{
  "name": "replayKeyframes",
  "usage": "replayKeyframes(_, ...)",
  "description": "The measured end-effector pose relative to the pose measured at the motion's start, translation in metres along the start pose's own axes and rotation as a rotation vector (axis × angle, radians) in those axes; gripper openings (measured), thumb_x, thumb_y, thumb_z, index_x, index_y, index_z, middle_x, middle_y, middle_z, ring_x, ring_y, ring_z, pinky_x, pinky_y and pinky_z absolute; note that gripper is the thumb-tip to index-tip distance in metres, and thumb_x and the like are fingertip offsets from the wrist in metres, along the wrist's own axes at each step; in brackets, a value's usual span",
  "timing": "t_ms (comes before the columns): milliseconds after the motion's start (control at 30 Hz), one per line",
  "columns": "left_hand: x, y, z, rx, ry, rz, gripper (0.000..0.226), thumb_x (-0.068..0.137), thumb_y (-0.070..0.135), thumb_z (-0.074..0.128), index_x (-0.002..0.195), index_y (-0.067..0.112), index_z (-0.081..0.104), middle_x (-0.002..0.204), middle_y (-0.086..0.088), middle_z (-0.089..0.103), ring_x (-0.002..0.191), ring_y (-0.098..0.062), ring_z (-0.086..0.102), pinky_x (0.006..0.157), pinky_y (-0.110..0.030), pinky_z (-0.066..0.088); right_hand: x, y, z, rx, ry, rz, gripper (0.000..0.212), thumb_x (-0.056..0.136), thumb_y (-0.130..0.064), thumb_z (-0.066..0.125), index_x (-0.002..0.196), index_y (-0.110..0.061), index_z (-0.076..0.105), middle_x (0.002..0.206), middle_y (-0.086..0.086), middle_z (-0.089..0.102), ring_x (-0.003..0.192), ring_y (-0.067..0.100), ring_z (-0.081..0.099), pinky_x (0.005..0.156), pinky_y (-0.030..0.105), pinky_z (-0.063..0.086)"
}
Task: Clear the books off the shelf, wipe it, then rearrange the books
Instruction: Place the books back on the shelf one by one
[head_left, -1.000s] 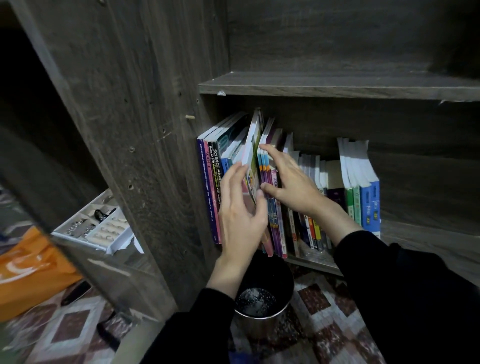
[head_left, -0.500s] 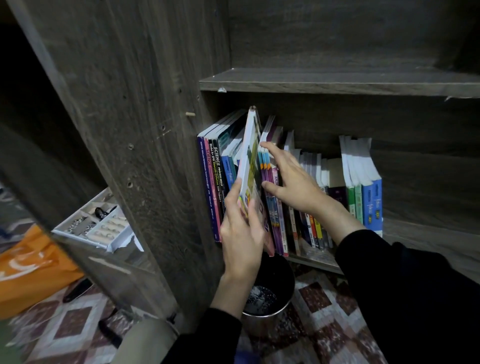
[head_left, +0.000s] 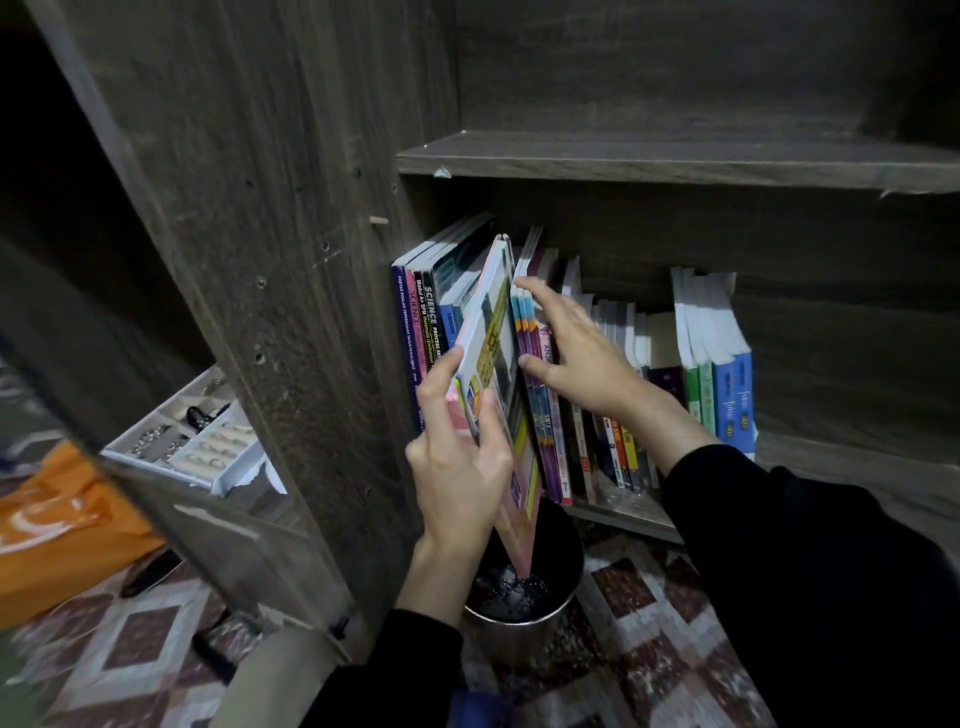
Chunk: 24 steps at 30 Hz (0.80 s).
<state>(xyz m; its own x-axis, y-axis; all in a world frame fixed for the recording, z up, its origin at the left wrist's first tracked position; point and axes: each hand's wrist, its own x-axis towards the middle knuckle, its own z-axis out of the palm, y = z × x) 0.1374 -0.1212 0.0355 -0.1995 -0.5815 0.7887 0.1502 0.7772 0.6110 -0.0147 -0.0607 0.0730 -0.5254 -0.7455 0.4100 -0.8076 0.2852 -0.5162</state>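
Pink-and-yellow thin paperback (head_left: 493, 353) tilted out, gripped by left hand (head_left: 457, 467); right hand (head_left: 582, 358), fingers spread, braces purple-spined neighbour books (head_left: 545, 441). Likely clearing step; next, pull it free cleanly.

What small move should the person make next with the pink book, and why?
Probably draw the pink book clear of the row, toward the body. The left hand grips it; it is tilted, its bottom corner already past the edge of the shelf, and the right hand presses flat on the purple-spined books beside it.
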Motion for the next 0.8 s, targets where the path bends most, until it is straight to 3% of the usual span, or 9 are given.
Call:
replayKeyframes(167, 0.012, 0.019, -0.023, 0.058, 0.018, 0.018, 0.047, 0.08, 0.001, 0.068, 0.116, 0.02, 0.044, 0.08, 0.009, 0.06, 0.075, -0.008, 0.062, 0.061, 0.004, 0.04, 0.0, -0.003, -0.002, -0.017, -0.022, 0.01, 0.078, 0.09, -0.021, 0.062, 0.147, -0.044, 0.012, 0.15, 0.005, 0.032, 0.136, 0.017, 0.036, 0.104, 0.042, 0.035)
replayKeyframes(300, 0.016, 0.03, -0.037, 0.071, 0.003, -0.009, 0.049, 0.078, -0.001, 0.07, 0.112, 0.023, 0.045, 0.07, 0.014, 0.057, 0.067, -0.004, 0.061, 0.055, 0.004, 0.036, 0.001, -0.005, -0.003, -0.027, -0.051, 0.028, 0.078, 0.092, -0.023, 0.062, 0.146, -0.045, 0.011, 0.152, 0.006, 0.031, 0.139, 0.019, 0.033, 0.106, 0.049, 0.035)
replayKeyframes(467, 0.023, 0.034, -0.056, 0.128, -0.005, 0.032, 0.042, 0.074, -0.007, 0.073, 0.109, 0.008, 0.054, 0.067, 0.034, 0.046, 0.054, 0.016, 0.052, 0.056, 0.006, 0.032, 0.005, -0.005, -0.004, -0.041, -0.088, 0.031, 0.079, 0.091, -0.026, 0.064, 0.146, -0.046, 0.01, 0.15, 0.006, 0.035, 0.138, 0.019, 0.035, 0.107, 0.048, 0.037)
replayKeyframes(600, 0.029, 0.041, -0.072, 0.136, -0.026, 0.079, 0.042, 0.075, -0.001, 0.071, 0.109, 0.015, 0.052, 0.08, 0.043, 0.053, 0.06, 0.009, 0.054, 0.059, 0.005, 0.033, 0.008, -0.004, -0.003, -0.058, -0.1, 0.027, 0.079, 0.09, -0.029, 0.065, 0.147, -0.043, 0.011, 0.148, 0.007, 0.037, 0.139, 0.018, 0.034, 0.107, 0.044, 0.037)
replayKeyframes(700, 0.034, 0.043, -0.085, 0.168, -0.016, 0.103, 0.038, 0.074, -0.002, 0.071, 0.108, 0.007, 0.054, 0.068, 0.034, 0.052, 0.059, 0.014, 0.053, 0.06, 0.005, 0.034, 0.009, -0.007, -0.003, -0.057, -0.113, 0.027, 0.079, 0.09, -0.028, 0.065, 0.148, -0.041, 0.013, 0.149, 0.007, 0.037, 0.14, 0.02, 0.033, 0.108, 0.044, 0.036)
replayKeyframes(800, 0.044, 0.042, -0.092, 0.206, -0.022, 0.115, 0.04, 0.075, -0.002, 0.07, 0.109, 0.01, 0.052, 0.068, 0.025, 0.047, 0.062, 0.0, 0.056, 0.053, 0.0, 0.037, 0.014, -0.021, 0.0, -0.174, -0.071, 0.064, 0.077, 0.085, -0.03, 0.068, 0.146, -0.033, 0.021, 0.149, 0.007, 0.035, 0.138, 0.025, 0.033, 0.111, 0.051, 0.026)
